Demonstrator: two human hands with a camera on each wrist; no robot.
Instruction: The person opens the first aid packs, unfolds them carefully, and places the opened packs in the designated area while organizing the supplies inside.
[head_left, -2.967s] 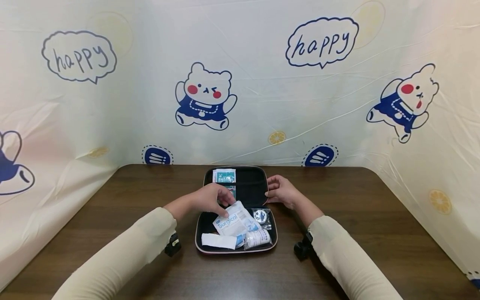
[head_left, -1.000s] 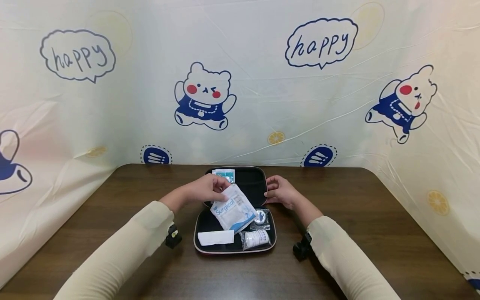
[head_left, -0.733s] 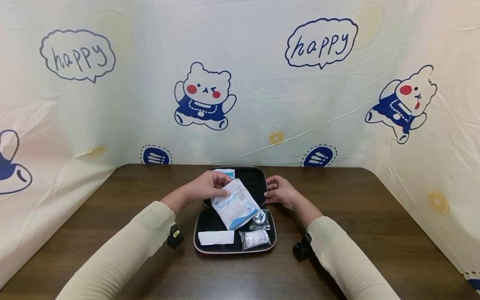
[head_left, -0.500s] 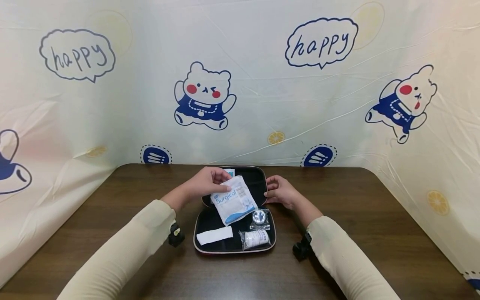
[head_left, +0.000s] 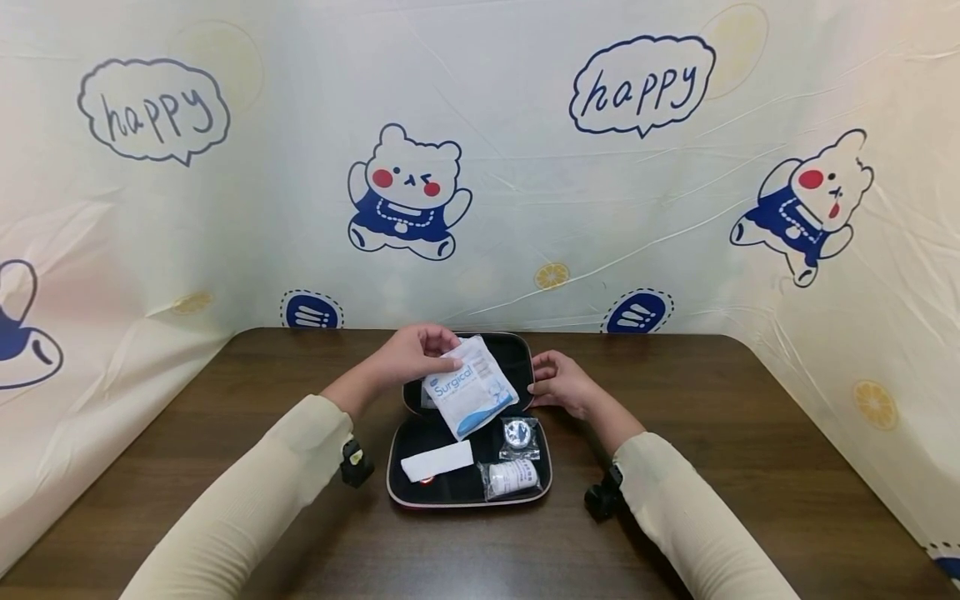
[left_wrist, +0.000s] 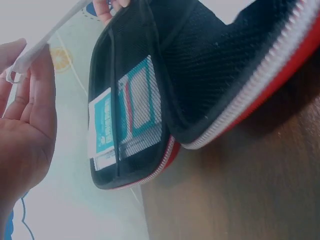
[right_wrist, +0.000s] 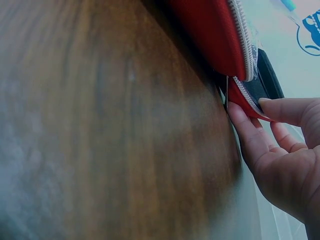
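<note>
My left hand (head_left: 420, 357) pinches a white and blue packet marked "Surgical" (head_left: 472, 393) by its upper left corner. The packet hangs tilted over the first-aid case (head_left: 467, 505), overlapping its lid. My right hand (head_left: 564, 385) holds the lid's right edge, thumb inside and fingers outside in the right wrist view. In the case's lower half lie a folded white strip (head_left: 437, 461), a white roll in clear wrap (head_left: 513, 477) and a round item in a clear bag (head_left: 518, 433). Teal and white sachets (left_wrist: 102, 122) sit in the lid's mesh pocket (left_wrist: 142, 100).
The case lies unzipped on a brown wooden table (head_left: 300, 550), its red outside (right_wrist: 210, 35) showing in the right wrist view. A pale printed curtain (head_left: 510, 208) hangs behind and at both sides of the table.
My left hand has lifted the packet up and back from the lower half. The white strip has shifted and tilted, baring a small red spot below it. My right hand stays at the lid.
</note>
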